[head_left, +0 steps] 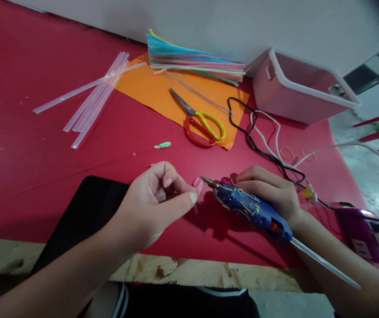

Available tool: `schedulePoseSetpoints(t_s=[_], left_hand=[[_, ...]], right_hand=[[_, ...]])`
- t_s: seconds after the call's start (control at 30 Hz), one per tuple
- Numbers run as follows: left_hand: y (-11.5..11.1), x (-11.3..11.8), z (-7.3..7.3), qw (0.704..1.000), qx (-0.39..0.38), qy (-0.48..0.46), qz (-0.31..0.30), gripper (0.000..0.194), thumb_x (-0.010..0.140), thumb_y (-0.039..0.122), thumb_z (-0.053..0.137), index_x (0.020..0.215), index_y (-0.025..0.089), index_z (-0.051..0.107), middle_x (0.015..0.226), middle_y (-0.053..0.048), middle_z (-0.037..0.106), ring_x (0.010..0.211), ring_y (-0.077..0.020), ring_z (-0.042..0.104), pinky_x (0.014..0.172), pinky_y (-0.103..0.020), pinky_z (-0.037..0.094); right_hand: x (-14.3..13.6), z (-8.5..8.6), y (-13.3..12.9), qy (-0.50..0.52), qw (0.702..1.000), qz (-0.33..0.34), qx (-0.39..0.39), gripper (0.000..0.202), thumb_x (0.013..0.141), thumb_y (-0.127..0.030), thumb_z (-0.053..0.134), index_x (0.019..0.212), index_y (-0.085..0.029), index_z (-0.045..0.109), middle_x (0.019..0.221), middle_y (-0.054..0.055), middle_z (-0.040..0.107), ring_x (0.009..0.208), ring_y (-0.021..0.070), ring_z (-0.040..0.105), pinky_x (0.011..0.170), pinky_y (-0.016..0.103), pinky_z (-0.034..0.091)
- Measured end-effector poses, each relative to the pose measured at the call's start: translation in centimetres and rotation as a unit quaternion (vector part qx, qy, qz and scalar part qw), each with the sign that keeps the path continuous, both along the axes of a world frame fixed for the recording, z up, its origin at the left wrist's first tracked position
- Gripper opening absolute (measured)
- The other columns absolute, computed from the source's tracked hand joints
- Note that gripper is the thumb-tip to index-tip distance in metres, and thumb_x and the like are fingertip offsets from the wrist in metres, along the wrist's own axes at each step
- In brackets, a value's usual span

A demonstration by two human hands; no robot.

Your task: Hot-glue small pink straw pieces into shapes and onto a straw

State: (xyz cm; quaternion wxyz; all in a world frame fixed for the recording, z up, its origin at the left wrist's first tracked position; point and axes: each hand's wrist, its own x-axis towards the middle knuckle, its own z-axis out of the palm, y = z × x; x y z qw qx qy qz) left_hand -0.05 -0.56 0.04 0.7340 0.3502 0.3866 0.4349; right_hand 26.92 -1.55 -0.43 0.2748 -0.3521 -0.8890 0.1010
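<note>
Between the thumb and finger of my left hand (156, 198) is a small pink piece (198, 183), whose exact kind I cannot make out. My right hand (269, 190) is wrapped round a blue glue gun (249, 205), its metal nozzle pointing left, right beside the pink piece. Whether nozzle and piece touch, I cannot tell. A clear glue stick (325, 263) sticks out of the gun's back end. Beyond my left hand lies a thin wire with a fuzzy mint-green tip (162, 145). Under my left wrist rests a black flat object (83, 216), partly covered.
Scissors (197, 121) with red and yellow handles lie on orange paper (143, 90), near a bundle of pipe cleaners (192, 59). Several glue sticks (98, 97) are at the left. A pink bin (292, 95), tangled cables (258, 143) and a purple object (358, 234) occupy the right.
</note>
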Motion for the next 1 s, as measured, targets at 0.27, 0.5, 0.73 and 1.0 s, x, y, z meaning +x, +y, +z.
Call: schedulePoseSetpoints(t_s=[0.27,0.5,0.73,1.0], left_hand=[[0.2,-0.1,0.0,0.997,0.040,0.064,0.024,0.037,0.080,0.008,0.073,0.075,0.022,0.039,0.068,0.008,0.068,0.060,-0.0045,0.060,0.062,-0.015,0.050],[-1.1,-0.2,-0.4,0.932,0.237,0.274,0.019,0.035,0.084,0.011,0.068,0.075,0.024,0.037,0.079,0.004,0.071,0.072,-0.0113,0.067,0.066,-0.024,0.050],[-1.4,-0.5,-0.1,0.885,0.305,0.351,-0.026,0.033,0.091,0.016,0.063,0.077,0.026,0.034,0.085,0.001,0.072,0.085,-0.0159,0.073,0.067,-0.026,0.050],[-1.0,-0.1,0.1,0.868,0.363,0.319,-0.110,0.032,0.087,0.010,0.060,0.075,0.025,0.035,0.076,0.003,0.067,0.069,-0.0122,0.065,0.063,-0.024,0.046]], right_hand=[[0.1,0.0,0.7,-0.105,0.988,-0.106,-0.028,0.024,0.085,-0.020,0.064,0.109,-0.021,0.061,0.098,0.009,0.068,0.085,0.0236,0.065,0.073,0.037,0.053],[0.9,0.7,0.5,-0.134,0.982,-0.082,-0.100,0.044,0.076,-0.019,0.068,0.118,-0.021,0.058,0.116,0.011,0.065,0.104,0.0282,0.061,0.092,0.046,0.049],[1.4,1.1,0.4,-0.091,0.992,-0.066,-0.055,0.058,0.063,-0.004,0.053,0.118,-0.021,0.059,0.116,0.011,0.065,0.108,0.0299,0.060,0.096,0.050,0.047],[-2.1,2.3,-1.0,0.068,0.995,-0.041,0.061,0.023,0.080,-0.012,0.068,0.100,-0.023,0.068,0.086,0.005,0.069,0.080,0.0201,0.063,0.076,0.039,0.051]])
